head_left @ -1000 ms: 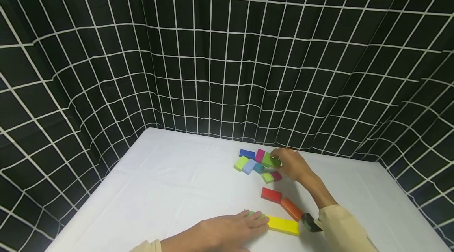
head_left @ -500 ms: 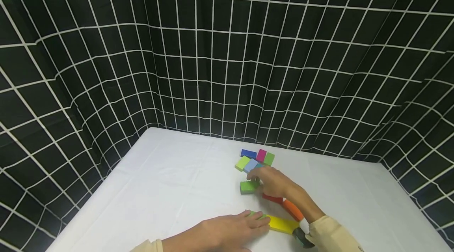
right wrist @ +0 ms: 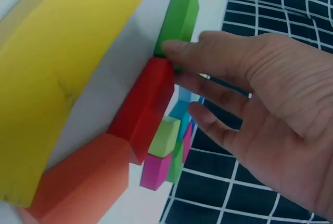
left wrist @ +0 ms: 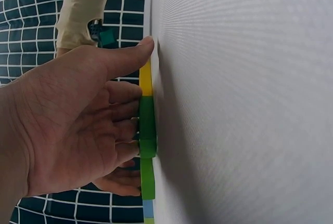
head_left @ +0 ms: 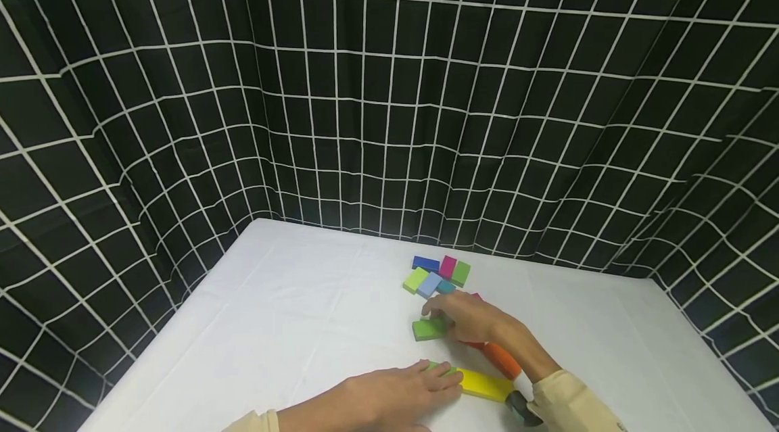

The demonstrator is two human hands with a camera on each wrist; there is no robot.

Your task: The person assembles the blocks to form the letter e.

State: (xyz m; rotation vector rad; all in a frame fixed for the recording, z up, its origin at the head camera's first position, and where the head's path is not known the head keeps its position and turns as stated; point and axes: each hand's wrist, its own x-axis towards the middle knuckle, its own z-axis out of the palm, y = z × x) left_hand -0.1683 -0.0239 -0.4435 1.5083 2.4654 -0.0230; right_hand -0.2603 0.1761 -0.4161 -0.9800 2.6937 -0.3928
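Note:
My left hand (head_left: 389, 395) lies with extended fingers over a green block (head_left: 441, 369) and the end of the long yellow block (head_left: 483, 385). Its fingertips reach the blocks' edge in the left wrist view. My right hand (head_left: 475, 317) pinches one end of another green block (head_left: 429, 329) between thumb and finger. In the right wrist view this green block (right wrist: 179, 16) stands end to end with the red block (right wrist: 143, 107), close at its corner. An orange block (right wrist: 83, 182) meets the red block's other end, and the yellow block (right wrist: 52, 63) runs alongside.
Farther back on the white table (head_left: 304, 297) lies a cluster of blocks: blue (head_left: 426, 263), magenta (head_left: 447, 266), green (head_left: 460, 274), lime (head_left: 416, 279), light blue (head_left: 429, 284) and teal (head_left: 446, 286). A black gridded curtain (head_left: 389, 114) surrounds the table.
My right hand has carried the green block from the back cluster toward me and left, to the red block's end. In the last half second it shifted slightly nearer. My left hand stayed put.

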